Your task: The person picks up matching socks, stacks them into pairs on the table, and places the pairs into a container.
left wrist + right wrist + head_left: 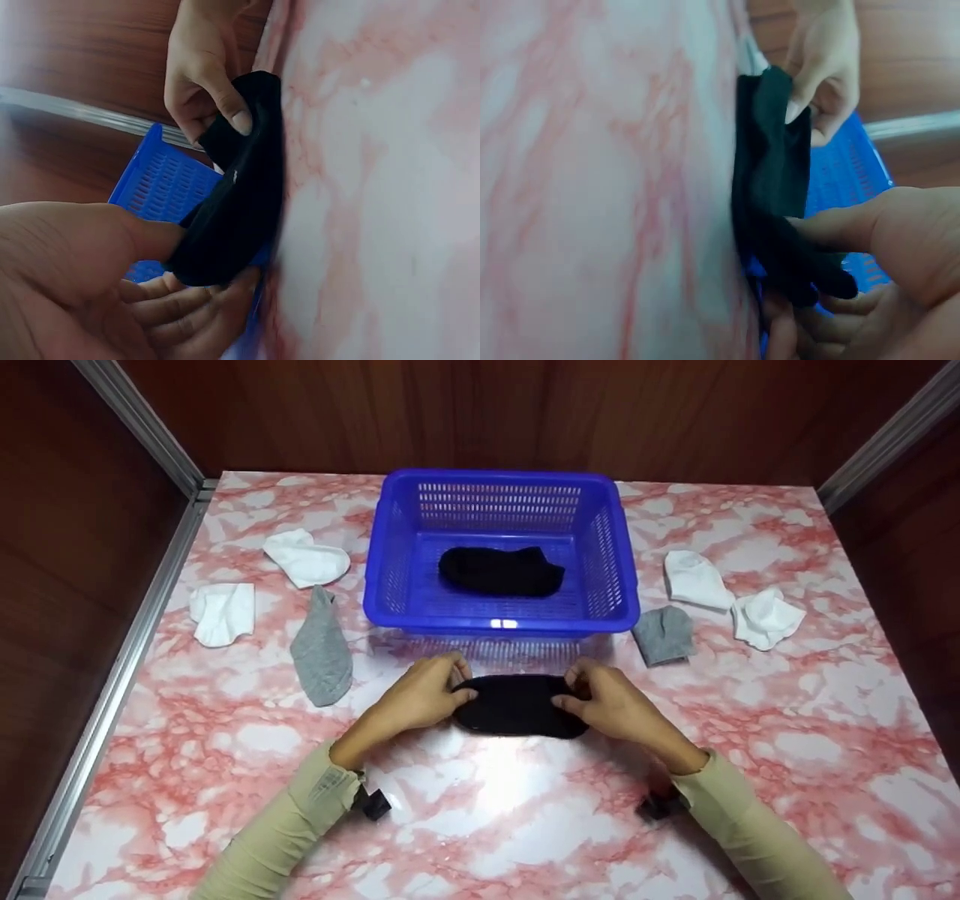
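Note:
A black sock [517,709] is stretched sideways between both hands in front of the basket. My left hand [431,694] pinches its left end, thumb on top and fingers beneath. At the other end my right hand [611,701] pinches the fabric between thumb and fingers. In the left wrist view the sock [240,180] looks folded along its length. The right wrist view shows loose black ends [821,277] by the right thumb. Behind the hands stands a blue plastic basket [499,624] with another black sock item [502,571] lying in it.
Left of the basket lie two white socks [306,559] [223,613] and a grey sock [322,652]. To its right are a grey sock [664,636] and two white ones, one sock [696,579] nearer the basket. Wooden panels [510,412] border the marbled table [510,825].

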Action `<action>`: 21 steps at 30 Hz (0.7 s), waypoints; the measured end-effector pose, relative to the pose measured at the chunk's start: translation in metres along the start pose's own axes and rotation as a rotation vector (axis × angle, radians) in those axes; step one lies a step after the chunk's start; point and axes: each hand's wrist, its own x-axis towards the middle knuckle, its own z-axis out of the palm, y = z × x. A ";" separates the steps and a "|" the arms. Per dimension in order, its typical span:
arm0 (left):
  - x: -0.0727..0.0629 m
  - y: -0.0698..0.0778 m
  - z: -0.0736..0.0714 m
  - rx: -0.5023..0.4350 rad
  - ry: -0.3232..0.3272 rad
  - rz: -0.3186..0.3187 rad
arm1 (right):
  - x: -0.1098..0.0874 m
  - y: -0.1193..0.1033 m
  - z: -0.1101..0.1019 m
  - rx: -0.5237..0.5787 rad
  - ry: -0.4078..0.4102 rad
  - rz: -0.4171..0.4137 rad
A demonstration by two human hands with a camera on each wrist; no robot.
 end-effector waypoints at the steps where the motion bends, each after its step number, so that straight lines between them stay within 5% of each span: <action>1: 0.001 0.000 -0.001 -0.042 -0.013 -0.015 | 0.000 0.001 -0.001 0.030 -0.007 0.012; 8: 0.005 -0.003 -0.005 -0.172 -0.057 -0.117 | 0.003 0.005 -0.009 0.155 -0.088 0.053; 21: 0.007 -0.012 -0.004 -0.145 -0.067 0.026 | -0.002 0.003 -0.007 0.223 -0.116 -0.008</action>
